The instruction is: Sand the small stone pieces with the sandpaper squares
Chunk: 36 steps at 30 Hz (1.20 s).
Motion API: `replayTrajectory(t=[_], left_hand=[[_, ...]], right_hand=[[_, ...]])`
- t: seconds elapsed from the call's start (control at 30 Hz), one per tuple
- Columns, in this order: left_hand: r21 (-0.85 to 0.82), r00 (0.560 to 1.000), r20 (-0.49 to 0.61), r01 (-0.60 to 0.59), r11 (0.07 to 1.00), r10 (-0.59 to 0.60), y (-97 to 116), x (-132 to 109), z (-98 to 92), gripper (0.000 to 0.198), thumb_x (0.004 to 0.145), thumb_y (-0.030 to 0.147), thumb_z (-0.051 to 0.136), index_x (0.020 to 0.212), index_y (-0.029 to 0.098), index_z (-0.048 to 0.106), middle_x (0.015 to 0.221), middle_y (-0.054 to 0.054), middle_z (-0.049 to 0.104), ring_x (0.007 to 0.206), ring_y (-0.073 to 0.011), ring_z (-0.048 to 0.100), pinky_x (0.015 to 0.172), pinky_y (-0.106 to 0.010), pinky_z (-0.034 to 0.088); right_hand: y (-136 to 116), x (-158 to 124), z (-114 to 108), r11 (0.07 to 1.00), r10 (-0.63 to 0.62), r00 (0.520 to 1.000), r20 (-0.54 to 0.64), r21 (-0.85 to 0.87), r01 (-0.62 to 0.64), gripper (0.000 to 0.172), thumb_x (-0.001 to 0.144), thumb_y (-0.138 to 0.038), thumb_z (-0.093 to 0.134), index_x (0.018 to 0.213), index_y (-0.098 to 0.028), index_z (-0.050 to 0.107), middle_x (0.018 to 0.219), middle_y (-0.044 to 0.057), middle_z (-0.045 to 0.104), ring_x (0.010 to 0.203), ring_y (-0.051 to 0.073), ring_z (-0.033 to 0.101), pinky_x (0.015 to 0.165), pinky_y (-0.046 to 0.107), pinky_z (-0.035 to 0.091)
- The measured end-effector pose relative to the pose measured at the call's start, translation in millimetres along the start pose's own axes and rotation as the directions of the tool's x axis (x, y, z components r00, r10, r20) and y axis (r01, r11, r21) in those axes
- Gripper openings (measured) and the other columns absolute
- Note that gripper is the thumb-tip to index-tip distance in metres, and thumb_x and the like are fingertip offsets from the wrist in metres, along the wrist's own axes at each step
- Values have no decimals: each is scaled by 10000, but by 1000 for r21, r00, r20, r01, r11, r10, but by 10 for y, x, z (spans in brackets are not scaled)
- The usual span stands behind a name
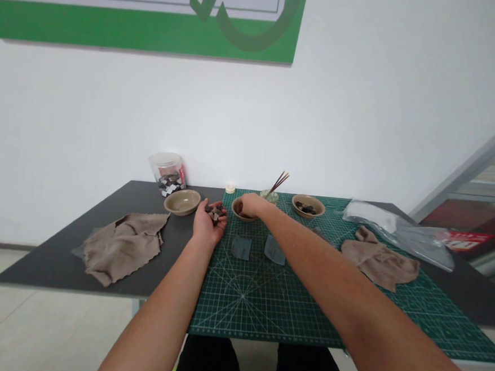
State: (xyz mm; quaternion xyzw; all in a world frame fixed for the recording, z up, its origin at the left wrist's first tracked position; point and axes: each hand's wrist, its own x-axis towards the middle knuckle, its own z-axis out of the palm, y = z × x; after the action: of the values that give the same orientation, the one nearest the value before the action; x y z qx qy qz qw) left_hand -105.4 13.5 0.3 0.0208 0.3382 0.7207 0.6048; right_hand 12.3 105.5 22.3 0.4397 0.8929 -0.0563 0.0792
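My left hand [205,226] is turned palm up and cupped around several small dark brown and black chunks [215,212]. It is held just left of a tan bowl [249,219]. My right hand [252,204] reaches down into that bowl with its fingers drawn together; what they grip is hidden. Another tan bowl [182,202] is beside my left hand. To the right, a third bowl [308,206] has dark chunks in it. Two thin translucent squares [241,248] lie on the mat below my hands, one partly behind my right forearm.
A clear plastic jar [167,174] of chunks is at the back left. Thin brown sticks [279,181] rise from a small glass holder [269,196]. Brown cloths lie left [127,245] and right [380,260]. A plastic bag [401,230] lies across the right of the green cutting mat [238,315].
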Motion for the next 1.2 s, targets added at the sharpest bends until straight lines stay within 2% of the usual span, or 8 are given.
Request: replayTrajectory(t=[0.13, 0.37, 0.73, 0.9, 1.0, 1.1, 1.13, 1.2], left_hand=[[10, 1000, -5, -3, 1000, 3, -3, -6, 8, 313, 920, 338, 424, 730, 125, 552, 584, -37, 498, 482, -103, 504, 335, -119, 285], [14, 1000, -10, -2, 1000, 2, -4, -34, 31, 311, 926, 338, 420, 733, 132, 551, 595, -47, 517, 481, -103, 504, 331, -121, 291], [15, 1000, -3, -5, 1000, 5, -8, -33, 24, 313, 925, 341, 423, 728, 132, 548, 593, -47, 525, 476, -103, 512, 331, -120, 294], [31, 1000, -15, 7, 999, -7, -14, -13, 20, 303, 919, 337, 441, 732, 132, 560, 578, -48, 532, 474, -107, 522, 331, -125, 317], [45, 999, -25, 43, 998, -42, -25, -3, 24, 277, 912, 315, 461, 737, 128, 566, 562, -45, 536, 477, -114, 540, 335, -130, 348], [48, 997, -11, 71, 996, -70, -46, 1, 29, 229, 899, 270, 482, 741, 130, 569, 587, -49, 579, 490, -126, 575, 350, -149, 393], [46, 997, -6, 72, 996, -72, -54, 1, 30, 216, 899, 258, 479, 750, 134, 573, 597, -44, 593, 487, -125, 579, 356, -156, 408], [36, 998, 0, 63, 997, -63, -64, 0, 32, 205, 906, 244, 462, 775, 145, 584, 597, -22, 605, 468, -116, 576, 365, -165, 427]], right_hand=[[-47, -22, -54, 999, 46, 999, 15, 0, -46, 330, 787, -308, 654, 1042, -117, 740, 1103, 180, 709, 1028, 296, 672, 803, 279, 513], [-118, -73, -108, 995, 97, 995, 20, 21, -97, 308, 693, -182, 698, 988, -110, 750, 1061, 179, 722, 980, 289, 689, 787, 271, 521], [-18, -19, 22, 964, 171, 967, -186, 236, -125, 303, 668, -183, 679, 967, -159, 720, 1031, 131, 725, 979, 253, 669, 796, 261, 497], [-1, -61, -18, 908, 216, 951, -220, 405, -113, 339, 756, -258, 623, 1089, -198, 653, 980, 58, 724, 851, 173, 675, 653, 207, 480], [-87, -114, -79, 806, 181, 957, -225, 592, -13, 340, 807, -244, 563, 1141, -198, 609, 913, 31, 724, 721, 128, 663, 554, 179, 447], [-249, -188, -151, 661, 37, 959, -281, 727, 188, 301, 772, -184, 583, 1072, -183, 617, 887, 16, 723, 700, 113, 655, 557, 166, 448], [-306, -214, -171, 652, -21, 954, -298, 720, 239, 292, 751, -172, 601, 1042, -182, 625, 872, 9, 722, 708, 114, 655, 572, 166, 455], [-405, -259, -196, 698, -76, 949, -306, 663, 270, 274, 713, -156, 626, 986, -180, 648, 825, 3, 721, 709, 124, 654, 587, 177, 463]])
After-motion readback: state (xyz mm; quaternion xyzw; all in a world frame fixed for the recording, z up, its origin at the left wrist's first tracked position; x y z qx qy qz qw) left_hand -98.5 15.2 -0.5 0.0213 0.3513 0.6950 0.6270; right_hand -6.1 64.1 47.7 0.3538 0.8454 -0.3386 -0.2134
